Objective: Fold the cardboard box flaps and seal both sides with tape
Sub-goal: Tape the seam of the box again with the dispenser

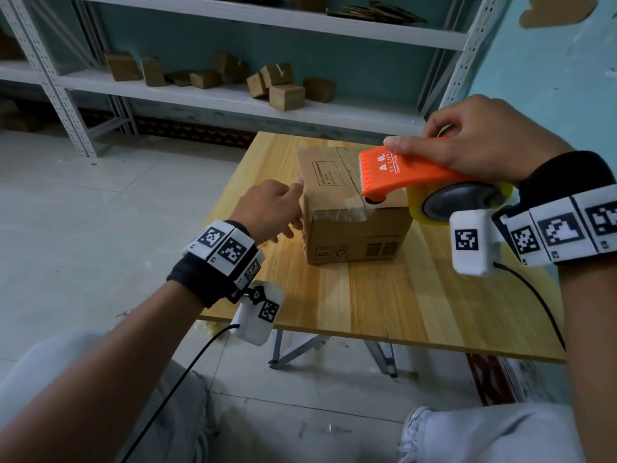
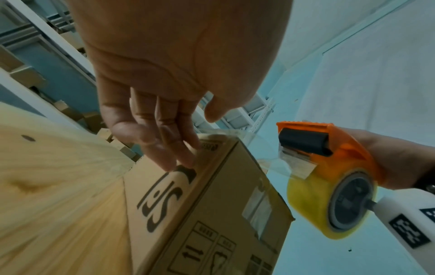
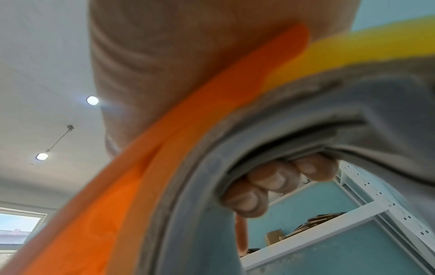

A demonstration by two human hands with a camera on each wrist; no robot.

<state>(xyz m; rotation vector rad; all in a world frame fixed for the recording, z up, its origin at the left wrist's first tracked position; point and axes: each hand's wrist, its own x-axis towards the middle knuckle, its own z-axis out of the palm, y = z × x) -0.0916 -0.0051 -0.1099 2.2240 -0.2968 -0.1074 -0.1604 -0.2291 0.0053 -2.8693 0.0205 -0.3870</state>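
A wooden table (image 1: 384, 305) fills the middle of the head view, and the cardboard box (image 1: 354, 208) sits on it toward twelve o'clock, flaps folded down, a strip of clear tape running over the top seam and down the near face. Behind, at eleven o'clock, a white shelf (image 1: 200, 91) holds small cardboard boxes.

The left hand (image 1: 270, 208) is at the box's nine o'clock side — fingers loose and nearly straight, the tips against the upper left edge, holding nothing. The right hand (image 1: 480, 138) is at two o'clock, above the box's right end, wrapped round the orange tape dispenser (image 1: 410, 172), whose toothed blade points over the lid.

The left wrist view shows a clear film of tape stretched from the box's top corner to the black roller (image 2: 303, 142) under the dispenser. The right wrist view alone shows the fingertips (image 3: 270, 178) curled through the grey core of the yellowish tape roll (image 3: 353, 48).
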